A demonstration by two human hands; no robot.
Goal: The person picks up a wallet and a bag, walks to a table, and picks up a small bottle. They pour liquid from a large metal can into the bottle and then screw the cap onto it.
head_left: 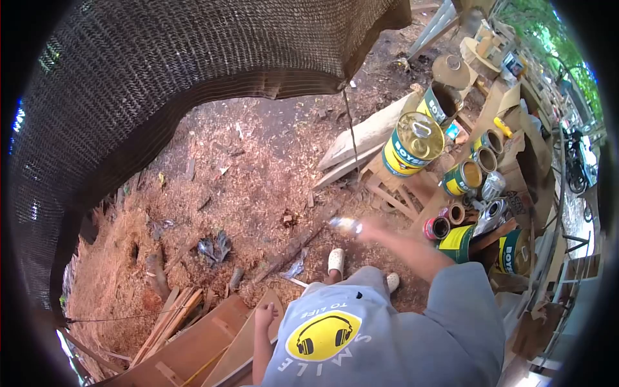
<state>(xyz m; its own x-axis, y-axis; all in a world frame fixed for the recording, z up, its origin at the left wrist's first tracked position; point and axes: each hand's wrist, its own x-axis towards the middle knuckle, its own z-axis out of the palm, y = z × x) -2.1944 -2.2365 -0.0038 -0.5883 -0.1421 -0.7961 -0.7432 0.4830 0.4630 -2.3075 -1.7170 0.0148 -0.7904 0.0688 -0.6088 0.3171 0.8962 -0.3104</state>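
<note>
The right hand (373, 229) was extended forward over the sawdust-covered ground (258, 174), motion-blurred, and appeared to be grasping a small shiny object (345, 224) just ahead of the feet. Its exact grip could not be confirmed. The left hand (265, 316) hung beside wooden boards (193, 342), and whether it was clenched could not be determined. Paint cans (412, 143) stood near the right hand.

We're out in an open-air woodworking yard, folks: sawdust (258, 174) carpets the dirt, plank offcuts (187, 329) pile up, shade netting (161, 64) hangs overhead, and big tins (412, 143), probably varnish or glue, crowd a pallet (393, 190).
</note>
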